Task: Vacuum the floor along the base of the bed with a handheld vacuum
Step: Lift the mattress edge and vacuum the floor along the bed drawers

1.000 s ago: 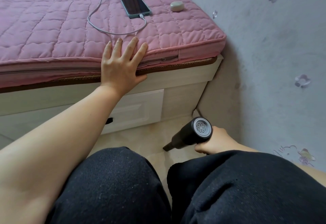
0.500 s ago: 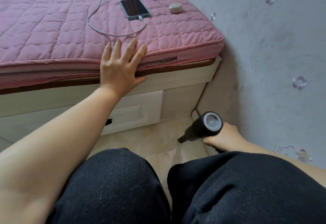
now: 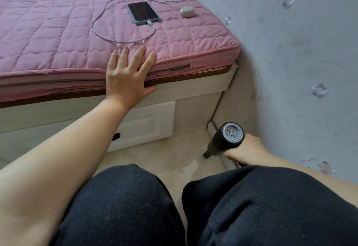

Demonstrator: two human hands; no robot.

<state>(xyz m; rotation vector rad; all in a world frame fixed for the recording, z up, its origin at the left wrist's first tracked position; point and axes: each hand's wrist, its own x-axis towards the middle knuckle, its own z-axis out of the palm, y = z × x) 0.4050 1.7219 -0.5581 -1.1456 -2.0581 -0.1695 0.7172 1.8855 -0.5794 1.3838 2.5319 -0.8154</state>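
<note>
A black handheld vacuum point(image 3: 222, 141) with a grey vented rear cap points its nozzle down and left at the pale tiled floor point(image 3: 174, 152), close to the corner where the bed base meets the wall. My right hand point(image 3: 246, 149) grips its handle, which is hidden under the hand. My left hand point(image 3: 128, 75) rests flat with fingers spread on the edge of the pink quilted mattress point(image 3: 58, 38). The white bed base point(image 3: 158, 121) with a drawer front runs below it.
A phone point(image 3: 143, 13) on a looped charging cable point(image 3: 102, 34) and a small beige case point(image 3: 187, 11) lie on the mattress. The grey wall point(image 3: 290, 61) with flower decals closes in on the right. My knees in dark trousers point(image 3: 124, 207) fill the foreground.
The vacuum and my right hand have moved right and away from me, toward the corner by the wall. My left hand has stayed on the mattress edge.
</note>
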